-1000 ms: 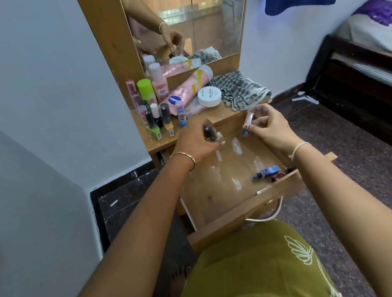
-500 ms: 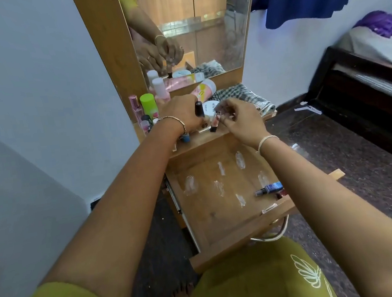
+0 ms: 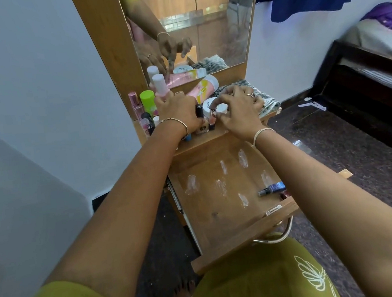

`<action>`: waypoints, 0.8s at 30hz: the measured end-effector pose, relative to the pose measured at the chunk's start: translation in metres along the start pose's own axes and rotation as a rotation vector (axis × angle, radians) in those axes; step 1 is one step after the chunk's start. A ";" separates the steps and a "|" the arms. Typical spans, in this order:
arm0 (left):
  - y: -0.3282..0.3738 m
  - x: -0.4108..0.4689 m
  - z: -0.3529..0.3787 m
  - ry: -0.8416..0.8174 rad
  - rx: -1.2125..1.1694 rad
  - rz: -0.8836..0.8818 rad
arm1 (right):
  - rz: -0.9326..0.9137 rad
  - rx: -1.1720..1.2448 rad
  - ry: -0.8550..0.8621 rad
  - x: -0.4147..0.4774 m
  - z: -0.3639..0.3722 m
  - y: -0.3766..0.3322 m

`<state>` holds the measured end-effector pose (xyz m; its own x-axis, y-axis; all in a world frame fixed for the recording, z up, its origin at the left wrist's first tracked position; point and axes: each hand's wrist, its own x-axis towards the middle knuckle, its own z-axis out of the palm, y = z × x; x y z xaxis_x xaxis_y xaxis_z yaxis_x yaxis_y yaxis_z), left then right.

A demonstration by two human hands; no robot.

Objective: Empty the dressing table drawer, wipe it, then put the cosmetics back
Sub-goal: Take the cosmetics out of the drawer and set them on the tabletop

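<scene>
1. Drawer (image 3: 222, 220): a shallow wooden tray with a smooth, brownish floor, pulled fully out below the dressing table top (image 3: 204, 142); its long axis runs away from the person toward the mirror (image 3: 201, 22), and a curved metal handle (image 3: 281, 233) hangs from its front board.
2. White, smeary patches (image 3: 220, 186) are scattered across the drawer floor.
3. At the drawer's front right corner lies a slim blue tube (image 3: 270, 188) with a dark cap, resting on its side, its cap pointing left across the drawer; a small dark red item (image 3: 284, 194) lies just beside it, too hidden to name.
4. Left hand (image 3: 176, 111), above the drawer on the table top, is curled around a dark cylindrical lipstick (image 3: 199, 111) that stands upright.
5. Right hand (image 3: 239, 110), near the left, pinches with its fingertips a small pinkish bottle (image 3: 212, 119) with a dark cap, held upright over the table top edge.
6. Behind the hands, farther from the drawer, sits a round white jar (image 3: 217, 105), a pink plastic bottle (image 3: 204, 88) lying on its side, and a crumpled checked cloth (image 3: 267, 103).
7. Left of the hands, glossy upright bottles cluster, one with a lime-green cap (image 3: 147, 97).
</scene>
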<state>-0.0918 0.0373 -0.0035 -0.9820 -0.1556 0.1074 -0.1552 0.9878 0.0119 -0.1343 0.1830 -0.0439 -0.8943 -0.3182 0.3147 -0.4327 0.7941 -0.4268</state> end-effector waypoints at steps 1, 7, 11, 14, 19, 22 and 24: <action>0.000 0.000 -0.001 0.003 0.001 0.000 | 0.002 0.005 0.000 0.000 0.000 0.000; 0.001 -0.005 -0.005 0.072 -0.044 0.022 | 0.003 0.001 -0.017 -0.003 -0.002 0.003; 0.004 -0.011 -0.009 0.117 -0.076 0.024 | -0.014 -0.019 -0.021 -0.006 -0.005 0.004; 0.006 -0.016 -0.014 0.136 -0.076 0.033 | -0.026 -0.020 -0.034 -0.008 -0.010 0.003; 0.009 -0.023 -0.018 0.160 -0.035 0.053 | -0.038 -0.048 -0.051 -0.014 -0.018 0.003; 0.016 -0.032 -0.017 0.209 -0.019 0.080 | -0.039 -0.065 -0.055 -0.023 -0.023 0.009; 0.025 -0.043 -0.012 0.247 -0.080 0.125 | -0.049 -0.047 -0.028 -0.034 -0.027 0.020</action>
<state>-0.0519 0.0689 0.0045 -0.9352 -0.0360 0.3522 -0.0155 0.9980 0.0608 -0.1092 0.2239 -0.0400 -0.8754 -0.3706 0.3103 -0.4705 0.8005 -0.3713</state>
